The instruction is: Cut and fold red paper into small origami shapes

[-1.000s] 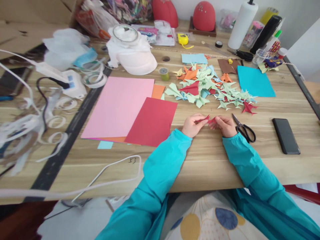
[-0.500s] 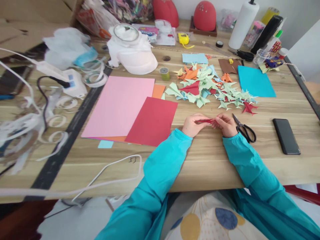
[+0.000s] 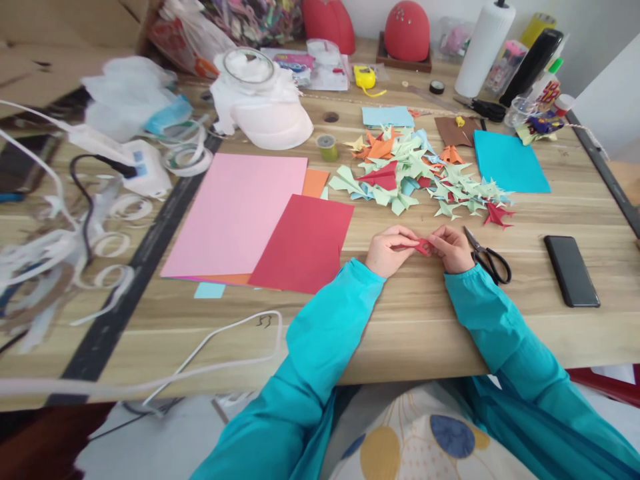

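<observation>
Red paper [image 3: 425,247] sat between our hands, pinched by the fingers of our left hand [image 3: 389,252] and right hand [image 3: 451,251], scissors [image 3: 480,249] just beside the latter. We judged that uneven tugging could tear it, or loose pinching skew its folds.

A small folded paper piece [image 3: 423,247] is red, long fabric sleeves [image 3: 336,320] turquoise.
Pointed folded-paper shapes [image 3: 407,155] mix pale green, orange and red; white fabric [image 3: 417,448] carries gold and slate-blue spots [image 3: 453,437].

With 2 forearms [image 3: 335,310] angled inward, the left hand [image 3: 389,252] and right hand [image 3: 452,249] pinch close together.
</observation>
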Tool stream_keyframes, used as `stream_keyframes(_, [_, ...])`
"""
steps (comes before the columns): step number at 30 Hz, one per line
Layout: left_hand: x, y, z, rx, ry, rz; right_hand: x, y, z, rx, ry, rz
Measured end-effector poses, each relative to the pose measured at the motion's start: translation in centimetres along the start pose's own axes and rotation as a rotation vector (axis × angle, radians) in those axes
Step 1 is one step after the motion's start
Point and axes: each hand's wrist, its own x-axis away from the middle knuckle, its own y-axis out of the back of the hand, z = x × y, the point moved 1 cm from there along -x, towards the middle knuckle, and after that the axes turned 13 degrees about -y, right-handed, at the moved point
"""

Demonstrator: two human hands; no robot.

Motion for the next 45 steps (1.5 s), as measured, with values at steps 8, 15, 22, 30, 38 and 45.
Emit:
stream_keyframes(8, [0.15,-0.08,-0.11,0.010,0.020,0.009,0.11,-0.27,0.23,-0.017,-0.031,-0.048])
stream_keyframes(15, [0.11,-0.07,-0.24,0.013,0.024,0.018,0.19,-0.49,0.39,-0.020,0.003,-0.025])
stream_keyframes(22, [0.01,-0.03,-0.27,0.008,0.025,0.010,0.19,-0.42,0.32,-0.016,0.048,-0.036])
stream_keyframes(30, [-0.11,0.23,-0.06,0.044,0.102,-0.031,0.26,-0.29,0.10,-0.029,0.074,-0.005])
stream_keyframes(38, [-0.24,0.47,0.27,0.049,0.174,-0.096,0.82,-0.89,0.46,0.176,0.209,-0.005])
stream_keyframes(45, [-0.37,0.57,0.15,0.064,0.191,-0.096,0.41,-0.60,-0.34,0.277,0.258,-0.027])
